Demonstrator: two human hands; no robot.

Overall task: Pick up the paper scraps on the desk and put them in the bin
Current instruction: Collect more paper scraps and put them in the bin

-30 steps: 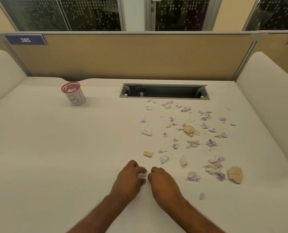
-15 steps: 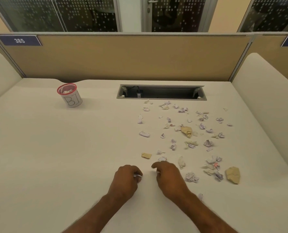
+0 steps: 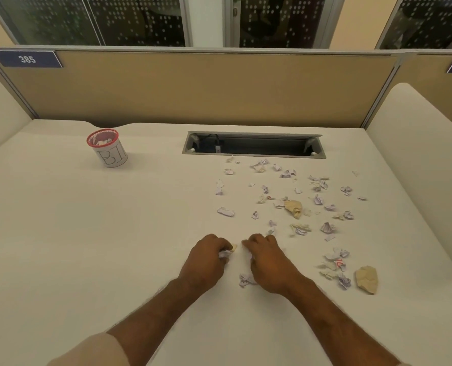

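Note:
Several crumpled paper scraps lie scattered over the right half of the white desk. My left hand has its fingers curled round a white scrap, and a tan scrap touches its fingertips. My right hand lies palm down beside it with curled fingers, holding white scraps; another white scrap lies by its wrist. The bin, a small white cup with a red rim and paper inside, stands at the far left.
An open cable slot is sunk into the desk behind the scraps. A tan partition closes the back, and white side panels flank the desk. A large tan scrap lies at the near right.
Both hands have moved forward toward the scrap pile. The left hand now holds a white scrap and touches the tan one; the right hand has closed over scraps near it.

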